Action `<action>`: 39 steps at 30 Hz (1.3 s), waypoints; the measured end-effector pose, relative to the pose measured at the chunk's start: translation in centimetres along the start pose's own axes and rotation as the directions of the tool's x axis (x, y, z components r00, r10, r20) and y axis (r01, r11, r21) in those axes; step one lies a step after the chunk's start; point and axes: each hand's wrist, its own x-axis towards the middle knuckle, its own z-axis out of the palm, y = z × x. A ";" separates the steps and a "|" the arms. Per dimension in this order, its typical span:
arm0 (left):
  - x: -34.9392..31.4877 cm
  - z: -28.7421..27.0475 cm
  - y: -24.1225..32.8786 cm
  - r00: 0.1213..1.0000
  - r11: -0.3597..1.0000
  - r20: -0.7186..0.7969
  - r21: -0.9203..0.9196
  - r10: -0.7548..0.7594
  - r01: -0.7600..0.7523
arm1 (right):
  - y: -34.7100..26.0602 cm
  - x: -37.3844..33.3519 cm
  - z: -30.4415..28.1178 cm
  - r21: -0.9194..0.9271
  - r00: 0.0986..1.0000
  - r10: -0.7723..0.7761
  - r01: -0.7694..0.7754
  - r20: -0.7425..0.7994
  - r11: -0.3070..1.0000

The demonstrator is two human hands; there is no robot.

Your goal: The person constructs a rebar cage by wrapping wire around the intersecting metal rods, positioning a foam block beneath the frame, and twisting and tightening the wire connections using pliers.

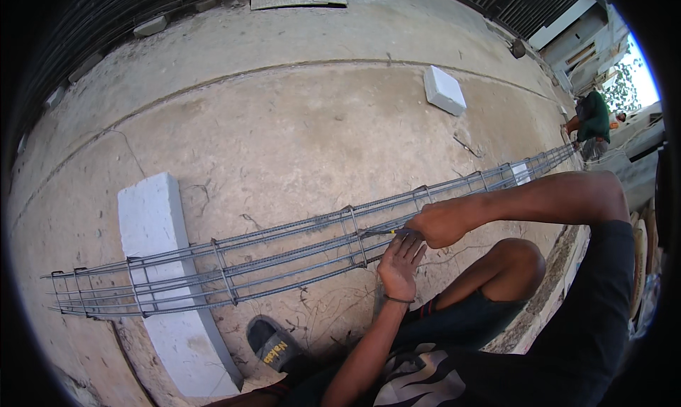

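Note:
A long rebar cage [284,265] of ribbed steel bars and square stirrups runs across in front of me, from lower left to upper right. My right hand [440,222] is closed over its near half, around a slim dark hand tool [389,232] with a yellow band. The tool's thin end reaches to a stirrup [357,233] near the middle of the cage; its exact tip is too small to make out. Just below, my left hand [401,266] is turned palm up, fingers stretched toward the bars and beside the right hand. Nothing shows in its palm.
A long white block [167,222] lies under the cage's left end, a smaller white block [521,173] under its far part. Another white block [445,90] sits on the concrete beyond. A person [592,118] crouches at the far end. Loose wires lie near my sandal [273,343].

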 end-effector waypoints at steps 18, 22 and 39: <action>4.0 2.3 2.1 0.996 0.916 -0.074 -0.401 -0.053 0.019 | -3.0 -0.8 -0.7 0.386 0.913 0.392 -0.405 0.115 0.829; 3.0 2.3 2.3 0.996 0.909 -0.010 -0.411 -0.085 0.073 | -1.5 -0.5 3.4 0.776 0.777 0.018 -0.627 0.630 -0.074; 2.3 4.1 1.9 0.986 0.966 -0.134 -0.248 -0.105 0.069 | -1.1 -0.5 2.7 -0.200 0.961 0.234 -0.260 -0.144 0.945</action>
